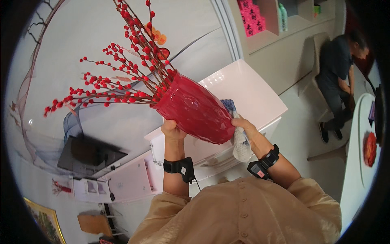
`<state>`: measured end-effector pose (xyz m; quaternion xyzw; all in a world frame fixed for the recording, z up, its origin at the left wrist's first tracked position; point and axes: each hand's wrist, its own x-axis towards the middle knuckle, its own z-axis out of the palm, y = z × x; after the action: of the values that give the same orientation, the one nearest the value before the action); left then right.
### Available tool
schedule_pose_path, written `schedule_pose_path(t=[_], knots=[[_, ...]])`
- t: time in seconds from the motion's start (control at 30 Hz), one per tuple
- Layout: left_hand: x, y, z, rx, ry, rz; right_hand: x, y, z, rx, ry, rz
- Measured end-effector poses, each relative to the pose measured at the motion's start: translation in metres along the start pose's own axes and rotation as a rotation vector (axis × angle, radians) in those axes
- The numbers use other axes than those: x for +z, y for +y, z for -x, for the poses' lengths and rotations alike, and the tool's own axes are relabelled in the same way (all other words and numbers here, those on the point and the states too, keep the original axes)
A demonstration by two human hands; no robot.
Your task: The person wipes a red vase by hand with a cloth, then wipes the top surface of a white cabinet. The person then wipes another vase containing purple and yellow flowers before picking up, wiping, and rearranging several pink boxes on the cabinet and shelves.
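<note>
A glossy red vase [197, 107] is held tilted in front of me, its mouth toward the upper left and its base toward the lower right. Branches with red berries [136, 61] fan out of its mouth. My left hand [172, 129] grips the vase near the mouth end, some fingers hidden behind it. Near the base, my right hand [245, 125] is closed on a white and blue cloth [241, 147], which lies against the vase; its thumb touches the vase's side.
Beneath the vase stands a pale pink cabinet [256, 87]. A television [89, 156] is at the left by the wall. At the right a person sits on a chair [321, 49], near a white table [357, 162]. Shelves [270, 36] hold pink boxes and a green bottle.
</note>
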<state>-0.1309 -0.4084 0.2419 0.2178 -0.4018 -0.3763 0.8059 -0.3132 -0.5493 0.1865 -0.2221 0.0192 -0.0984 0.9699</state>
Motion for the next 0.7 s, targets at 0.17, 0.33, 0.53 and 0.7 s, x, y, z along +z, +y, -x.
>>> schedule_pose_path(t=[0.17,0.33,0.53,0.7], knots=[[0.023,0.014,0.007,0.083,0.161,-0.226,0.016,0.004,-0.003,-0.097,0.038,-0.012],[0.072,0.012,0.0,0.292,0.413,-0.503,0.033,-0.004,-0.01,-0.241,0.062,0.3],[0.063,0.02,0.002,0.284,0.604,-0.477,0.041,0.015,-0.018,-0.649,-0.1,0.93],[0.05,0.014,0.01,0.293,0.567,-0.583,0.103,0.015,-0.031,-1.037,-0.113,1.561]])
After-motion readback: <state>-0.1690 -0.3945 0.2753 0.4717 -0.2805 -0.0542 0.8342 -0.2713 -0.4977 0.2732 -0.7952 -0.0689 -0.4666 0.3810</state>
